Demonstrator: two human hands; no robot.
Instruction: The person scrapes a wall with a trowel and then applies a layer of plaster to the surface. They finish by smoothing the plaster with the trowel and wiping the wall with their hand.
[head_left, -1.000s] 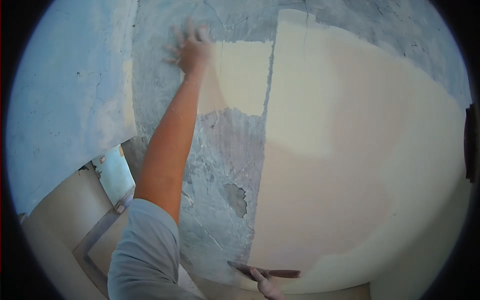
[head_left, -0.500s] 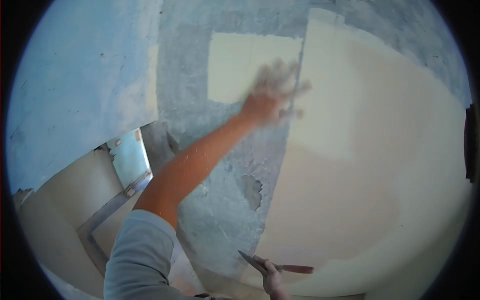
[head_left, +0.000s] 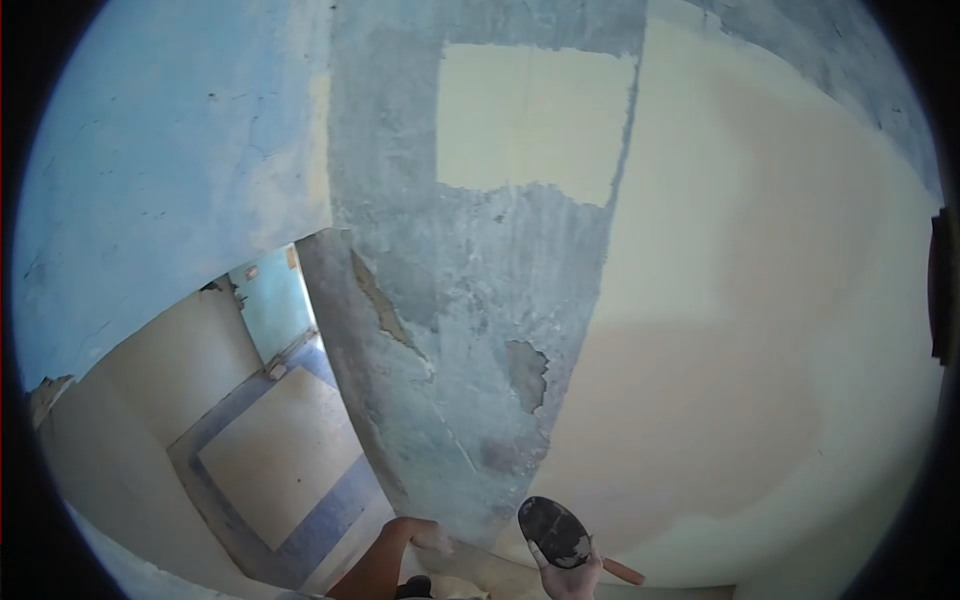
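Observation:
My right hand (head_left: 570,580) is low at the centre, closed on a trowel. The dark, rounded blade (head_left: 555,532) faces up and has pale smears on it. A reddish-brown handle (head_left: 624,571) juts out to the right of the palm. To the left, my left hand (head_left: 430,538) hangs low near my body, bent at the wrist. Its fingers are too small and turned away to read. Both hands are apart from the grey-blue wall (head_left: 480,290), which carries a cream rectangular patch (head_left: 530,120) higher up.
A broad cream and beige coated area (head_left: 690,400) covers the wall on the right. Chipped spots (head_left: 527,375) mark the bare plaster. At left, below a blue wall (head_left: 170,180), an opening shows a floor with a pale panel (head_left: 280,450) bordered in blue-grey.
My left hand has dropped from the wall beside the cream patch down to near my body. The trowel has turned, so its blade shows its broad face instead of its edge.

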